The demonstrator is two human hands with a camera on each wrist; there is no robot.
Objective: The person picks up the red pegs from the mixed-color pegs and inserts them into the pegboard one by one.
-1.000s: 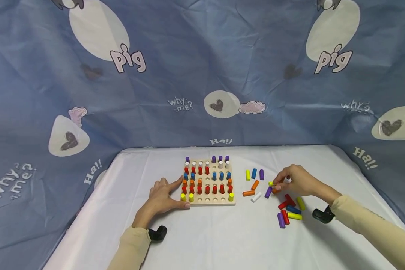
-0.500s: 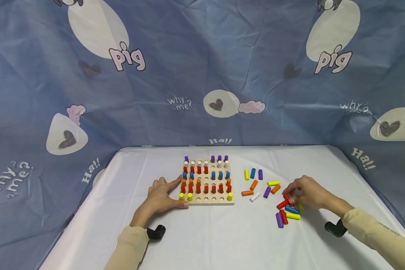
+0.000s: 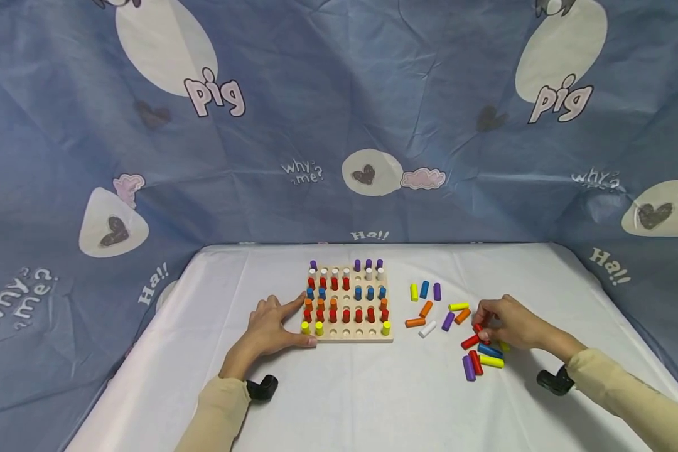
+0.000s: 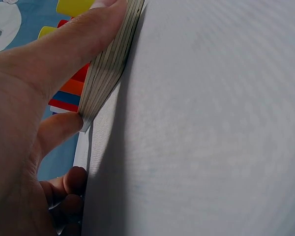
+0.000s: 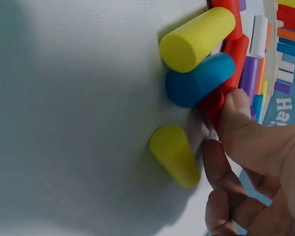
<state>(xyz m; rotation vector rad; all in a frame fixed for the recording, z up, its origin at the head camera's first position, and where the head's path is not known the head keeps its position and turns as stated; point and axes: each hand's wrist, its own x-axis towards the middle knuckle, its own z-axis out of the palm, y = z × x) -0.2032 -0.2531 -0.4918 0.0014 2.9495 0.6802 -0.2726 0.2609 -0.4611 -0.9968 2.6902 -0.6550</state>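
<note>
A wooden pegboard carries rows of upright purple, white, red, blue, orange and yellow pegs. My left hand holds its near-left corner, thumb on the front edge and index finger on the left side; the left wrist view shows them against the board's edge. To the right, my right hand pinches a red peg between thumb and fingers, low among loose pegs. Touching or close beside it lie another red peg and a blue peg. A yellow peg lies near the fingertips, partly hidden in the head view.
Between board and right hand are scattered pegs: white, orange, purple and several others. Nearer the front lie a purple peg and a yellow peg. A patterned blue cloth hangs behind the white-covered table.
My right hand has moved from the yellow and orange pegs nearer and rightward to the red pegs, and now pinches one. The left hand stays on the board's corner.
</note>
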